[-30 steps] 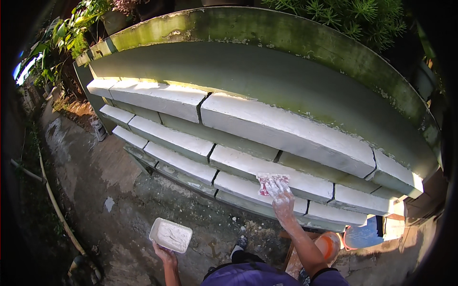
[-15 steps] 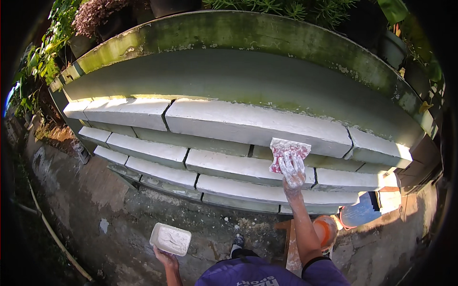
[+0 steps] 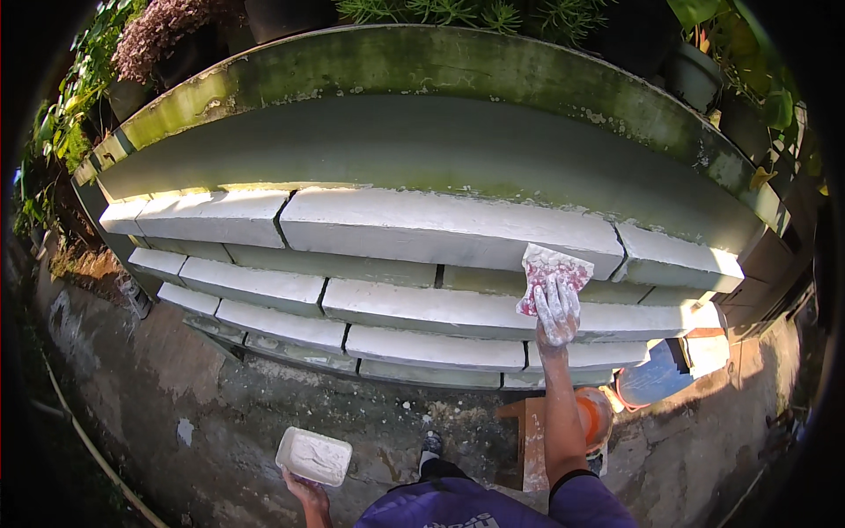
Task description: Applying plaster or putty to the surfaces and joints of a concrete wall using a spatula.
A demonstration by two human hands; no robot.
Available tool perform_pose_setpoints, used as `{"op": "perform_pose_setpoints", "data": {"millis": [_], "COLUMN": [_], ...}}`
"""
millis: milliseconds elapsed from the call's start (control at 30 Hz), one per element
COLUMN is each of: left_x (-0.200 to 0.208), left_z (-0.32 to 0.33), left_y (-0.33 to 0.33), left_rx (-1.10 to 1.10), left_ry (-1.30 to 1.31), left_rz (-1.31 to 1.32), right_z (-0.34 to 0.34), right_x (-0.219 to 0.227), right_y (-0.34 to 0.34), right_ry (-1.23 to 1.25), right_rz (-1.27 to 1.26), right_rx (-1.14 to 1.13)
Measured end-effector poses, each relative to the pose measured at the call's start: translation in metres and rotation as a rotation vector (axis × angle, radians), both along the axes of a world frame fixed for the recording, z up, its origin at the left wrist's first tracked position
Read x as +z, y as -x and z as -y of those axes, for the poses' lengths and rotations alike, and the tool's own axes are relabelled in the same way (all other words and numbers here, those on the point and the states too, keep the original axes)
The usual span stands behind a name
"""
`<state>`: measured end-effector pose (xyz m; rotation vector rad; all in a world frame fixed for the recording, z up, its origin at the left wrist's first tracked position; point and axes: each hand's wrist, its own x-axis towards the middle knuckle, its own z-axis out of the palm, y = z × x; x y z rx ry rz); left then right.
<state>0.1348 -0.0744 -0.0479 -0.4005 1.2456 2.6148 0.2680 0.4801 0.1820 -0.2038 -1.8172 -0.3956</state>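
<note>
Under the right hand (image 3: 557,318), a white-smeared pink pad (image 3: 560,263).

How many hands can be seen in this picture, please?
2. The left hand is at lower left, holding the white tray; the right hand is right of centre, on the pink-and-white pad. No others are visible.

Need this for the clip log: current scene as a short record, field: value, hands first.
left hand: holds white tray, rectangular, with white material inside
right hand: fingers over pink flat piece, both smeared white
piece position: in front of white blocks; contact unclear
blocks: stepped rows, dark gaps between some
above blocks: grey-green wall face, mossy rim
lower right: orange container, blue container
ground: stained, white spots
</note>
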Motion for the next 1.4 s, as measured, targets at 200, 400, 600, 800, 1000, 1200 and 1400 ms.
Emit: {"op": "perform_pose_setpoints", "data": {"millis": [200, 400, 600, 800, 1000, 1200, 1400], "left_x": [0.001, -0.002, -0.013, -0.006, 0.018, 0.033, 0.025], "left_z": [0.001, -0.001, -0.006, -0.016, -0.031, -0.040, -0.039], "left_y": [0.002, 0.001, -0.002, 0.000, -0.003, -0.003, -0.002], "left_rx": [-0.028, -0.044, -0.108, -0.115, -0.090, -0.051, -0.066], "left_ry": [0.056, 0.024, 0.035, 0.048, 0.092, 0.138, 0.097], "left_rz": [0.024, 0.026, 0.013, 0.023, 0.078, 0.120, 0.134], "right_z": [-0.012, 0.011, -0.022, -0.035, -0.010, -0.001, -0.007], "right_x": [-0.044, -0.057, -0.020, -0.032, -0.041, -0.016, -0.018], "right_y": [0.016, -0.003, 0.002, 0.020, 0.010, 0.004, 0.029], "right_ry": [0.065, 0.002, -0.066, 0.001, 0.013, -0.056, 0.074], "right_rz": [0.146, 0.230, 0.063, 0.057, 0.035, -0.012, -0.016], "right_rx": [0.035, 0.105, -0.079, -0.089, 0.010, -0.039, 0.047]}}
